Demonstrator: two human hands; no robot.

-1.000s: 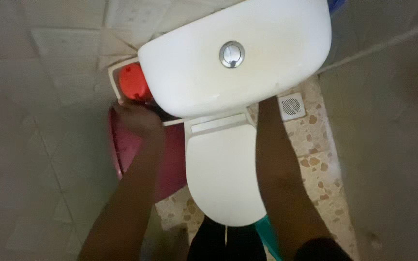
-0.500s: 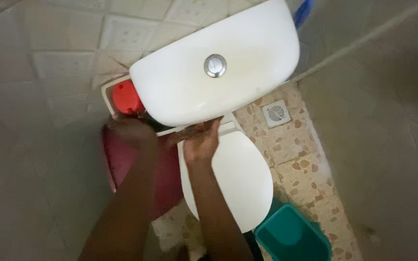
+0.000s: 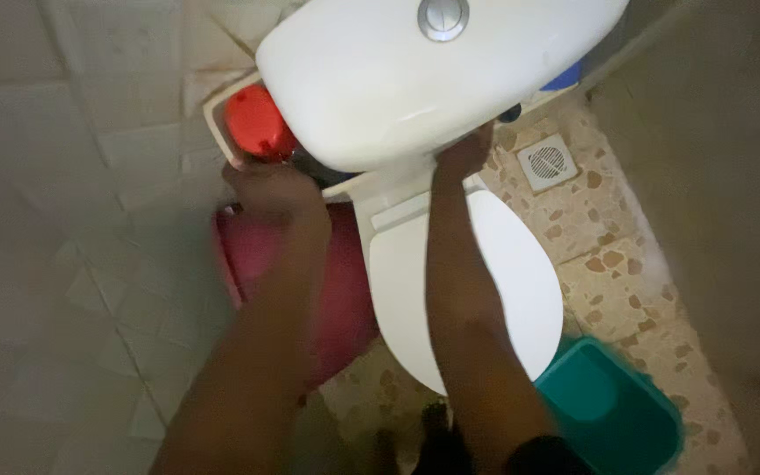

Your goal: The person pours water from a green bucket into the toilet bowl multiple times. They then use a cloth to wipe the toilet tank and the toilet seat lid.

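Note:
A white toilet tank lid (image 3: 380,79) with a round chrome flush button (image 3: 442,15) sits skewed over the open tank. A red float (image 3: 257,123) shows in the uncovered left end. My left hand (image 3: 270,189) is curled at the lid's lower left end, by the tank rim and just below the float. My right hand (image 3: 464,154) grips the lid's front edge from underneath, near the middle. Both forearms reach up from the bottom of the view. The rest of the tank's inside is hidden by the lid.
The closed white toilet seat cover (image 3: 485,281) lies under my right arm. A dark red bucket (image 3: 327,290) stands left of the bowl and a teal bucket (image 3: 613,413) at the lower right. A floor drain (image 3: 548,162) sits in the pebble floor; tiled wall on the left.
The view has shifted, so the lid now sits higher and further right. My right hand has moved from the lid's front left to further right along its front edge. My left hand stays by the float.

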